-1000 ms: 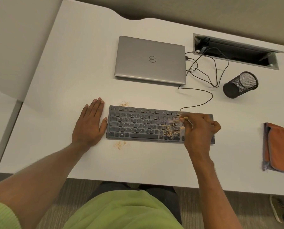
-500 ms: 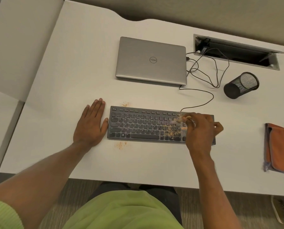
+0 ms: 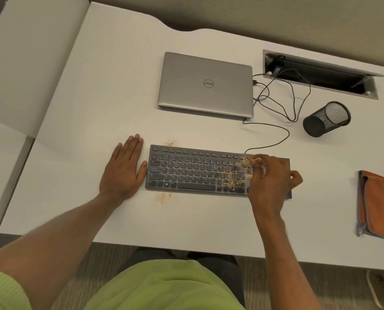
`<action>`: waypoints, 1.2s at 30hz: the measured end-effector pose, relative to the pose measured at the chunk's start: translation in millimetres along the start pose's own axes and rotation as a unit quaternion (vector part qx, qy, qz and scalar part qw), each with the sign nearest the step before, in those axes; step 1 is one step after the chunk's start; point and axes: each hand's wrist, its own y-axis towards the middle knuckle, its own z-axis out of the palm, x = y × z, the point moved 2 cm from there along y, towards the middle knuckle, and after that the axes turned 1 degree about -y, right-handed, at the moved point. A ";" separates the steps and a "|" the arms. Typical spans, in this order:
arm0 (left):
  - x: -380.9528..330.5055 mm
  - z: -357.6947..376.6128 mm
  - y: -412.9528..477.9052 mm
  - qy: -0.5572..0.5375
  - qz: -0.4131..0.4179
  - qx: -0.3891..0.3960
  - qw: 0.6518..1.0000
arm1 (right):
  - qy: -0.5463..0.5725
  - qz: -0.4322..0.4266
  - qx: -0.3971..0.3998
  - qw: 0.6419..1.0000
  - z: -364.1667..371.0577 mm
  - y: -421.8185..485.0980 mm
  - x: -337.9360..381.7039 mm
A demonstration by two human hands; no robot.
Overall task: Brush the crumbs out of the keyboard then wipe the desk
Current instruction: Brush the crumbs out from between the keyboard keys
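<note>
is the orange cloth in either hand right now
No, the orange cloth lies on the desk at far right; the right hand grips a brush, the left hand rests flat.

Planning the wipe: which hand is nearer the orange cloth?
Right. The right hand, holding a brush, is over the right end of the keyboard, apart from the cloth at the right edge of the desk. The left hand lies flat beside the keyboard's left end, farther.
</note>
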 end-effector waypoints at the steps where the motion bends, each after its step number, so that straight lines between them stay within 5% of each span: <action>1: -0.2 -0.2 0.1 -0.001 0.001 0.000 1.000 | 0.005 0.004 -0.013 1.000 -1.2 -0.9 0.6; 6: -1.3 -1.1 -0.3 -0.001 0.003 -0.004 1.000 | 0.077 0.026 -0.015 0.997 7.1 -6.6 7.6; 25: -0.8 -1.0 0.4 -0.005 0.004 -0.008 1.000 | 0.040 0.024 0.002 0.999 8.6 -27.4 -5.5; 36: -1.7 -1.3 -0.2 -0.004 0.005 -0.007 1.000 | 0.109 0.047 -0.016 0.993 15.3 -30.9 1.0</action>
